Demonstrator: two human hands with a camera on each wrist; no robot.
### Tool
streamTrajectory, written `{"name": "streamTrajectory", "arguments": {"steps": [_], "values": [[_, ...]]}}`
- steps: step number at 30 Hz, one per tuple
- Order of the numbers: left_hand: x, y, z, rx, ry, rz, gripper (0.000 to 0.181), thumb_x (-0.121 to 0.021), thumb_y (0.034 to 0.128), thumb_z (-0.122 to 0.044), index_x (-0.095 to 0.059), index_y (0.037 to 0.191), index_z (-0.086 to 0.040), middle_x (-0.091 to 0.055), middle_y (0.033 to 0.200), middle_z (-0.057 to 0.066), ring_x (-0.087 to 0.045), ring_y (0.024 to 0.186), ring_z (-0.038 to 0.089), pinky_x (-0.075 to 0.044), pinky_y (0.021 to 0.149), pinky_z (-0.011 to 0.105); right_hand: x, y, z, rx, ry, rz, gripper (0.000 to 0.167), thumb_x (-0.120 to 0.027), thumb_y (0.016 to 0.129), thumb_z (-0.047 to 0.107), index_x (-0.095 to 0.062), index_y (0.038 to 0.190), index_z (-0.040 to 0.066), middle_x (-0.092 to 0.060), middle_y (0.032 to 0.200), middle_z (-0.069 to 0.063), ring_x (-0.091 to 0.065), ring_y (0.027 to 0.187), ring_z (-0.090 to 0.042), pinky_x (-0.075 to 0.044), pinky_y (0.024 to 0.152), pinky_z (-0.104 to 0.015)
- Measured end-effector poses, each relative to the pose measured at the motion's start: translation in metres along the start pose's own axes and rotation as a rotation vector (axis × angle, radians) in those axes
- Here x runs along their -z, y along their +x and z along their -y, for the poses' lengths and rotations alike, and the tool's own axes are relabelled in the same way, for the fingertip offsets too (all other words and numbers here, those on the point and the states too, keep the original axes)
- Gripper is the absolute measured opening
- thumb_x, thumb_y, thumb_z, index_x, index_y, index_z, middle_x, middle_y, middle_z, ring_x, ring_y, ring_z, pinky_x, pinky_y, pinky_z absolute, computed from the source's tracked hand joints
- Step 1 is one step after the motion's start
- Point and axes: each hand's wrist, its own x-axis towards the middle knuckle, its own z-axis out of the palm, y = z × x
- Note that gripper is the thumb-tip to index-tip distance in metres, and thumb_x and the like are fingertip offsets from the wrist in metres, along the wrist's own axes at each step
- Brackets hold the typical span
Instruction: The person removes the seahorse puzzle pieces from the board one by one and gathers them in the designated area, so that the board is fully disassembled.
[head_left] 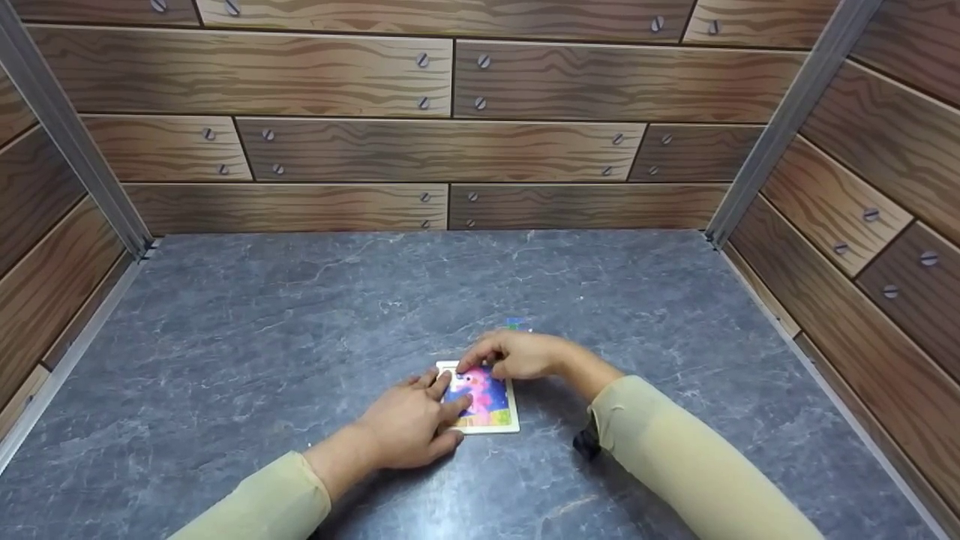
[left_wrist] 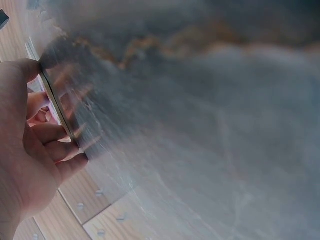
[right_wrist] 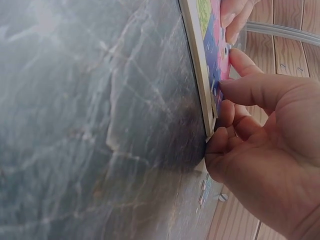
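Nearest the camera lay your two pale sleeves, the right sleeve (head_left: 690, 457) and the left sleeve (head_left: 255, 502), reaching in from the bottom of the head view. Your left hand (head_left: 409, 427) lay spread across the left side of the picture board (head_left: 491, 430), its thumb at the near edge. Your right hand (head_left: 529, 354) bent over the far edge, index finger and thumb apart on the printed face, pinching nothing that showed, the other fingers curled beside the corner. The board lay flat between your hands, its pale frame around a pink, blue and yellow-green picture (head_left: 484, 405). Its far left corner showed pale; you could not have told from here whether a piece was missing there. The likeliest trouble, I judged, was under your right fingertips: a hard push at one edge could have tipped a loose part up, or ridden it over the frame. Had your left hand eased off, the same push could have slid the board along the smooth grey tabletop (head_left: 300, 300). Just beyond your right hand lay some small coloured bits (head_left: 516, 322), partly hidden; a careless backward sweep of the knuckles could have scattered them toward the plank-patterned wall (head_left: 337, 150).
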Motion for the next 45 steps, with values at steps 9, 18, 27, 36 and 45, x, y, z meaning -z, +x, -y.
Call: {"name": "streamTrajectory", "arguments": {"steps": [9, 18, 27, 36, 45], "values": [[-0.0004, 0.0004, 0.0008, -0.016, 0.019, -0.009, 0.053, -0.056, 0.1061, -0.044, -0.062, 0.152, -0.017, -0.053, 0.150, 0.032, -0.052, 0.140, 0.049, -0.047, 0.113, 0.055, 0.0009, 0.0000, 0.0006, 0.007, -0.003, 0.001, 0.050, -0.061, 0.089, -0.010, -0.074, 0.134, 0.009, -0.067, 0.122, -0.007, -0.054, 0.099, -0.015, -0.045, 0.088, -0.029], [0.0006, 0.0010, 0.0007, -0.012, 0.013, -0.014, 0.054, -0.057, 0.1058, -0.045, -0.062, 0.152, -0.016, -0.053, 0.150, 0.032, -0.051, 0.140, 0.050, -0.046, 0.113, 0.057, 0.0022, -0.0003, -0.0010, 0.000, 0.011, -0.003, 0.053, -0.061, 0.088, -0.011, -0.074, 0.135, 0.009, -0.068, 0.123, -0.007, -0.055, 0.102, -0.017, -0.046, 0.090, -0.031], [0.0023, 0.0006, -0.0002, -0.010, 0.003, -0.002, 0.054, -0.057, 0.1060, -0.044, -0.062, 0.152, -0.017, -0.052, 0.151, 0.032, -0.051, 0.141, 0.050, -0.046, 0.113, 0.057, -0.0013, -0.0015, -0.0005, -0.004, 0.014, -0.026, 0.054, -0.061, 0.086, -0.011, -0.074, 0.135, 0.010, -0.068, 0.124, -0.007, -0.056, 0.105, -0.017, -0.046, 0.094, -0.033], [0.0005, -0.0004, -0.0001, -0.007, 0.021, -0.009, 0.054, -0.056, 0.1058, -0.044, -0.062, 0.152, -0.017, -0.053, 0.150, 0.031, -0.053, 0.139, 0.048, -0.048, 0.112, 0.055, -0.0064, -0.0020, -0.0013, -0.009, 0.093, -0.054, 0.052, -0.062, 0.085, -0.011, -0.074, 0.132, 0.006, -0.068, 0.125, -0.009, -0.056, 0.109, -0.019, -0.047, 0.099, -0.038], [-0.0004, 0.0003, 0.0006, -0.007, 0.014, -0.005, 0.054, -0.056, 0.1057, -0.044, -0.062, 0.151, -0.017, -0.053, 0.151, 0.031, -0.054, 0.139, 0.048, -0.049, 0.111, 0.055, -0.0074, -0.0033, 0.0000, -0.014, 0.116, -0.068, 0.050, -0.064, 0.085, -0.010, -0.074, 0.131, 0.006, -0.067, 0.124, -0.010, -0.057, 0.111, -0.021, -0.047, 0.101, -0.041]]}}
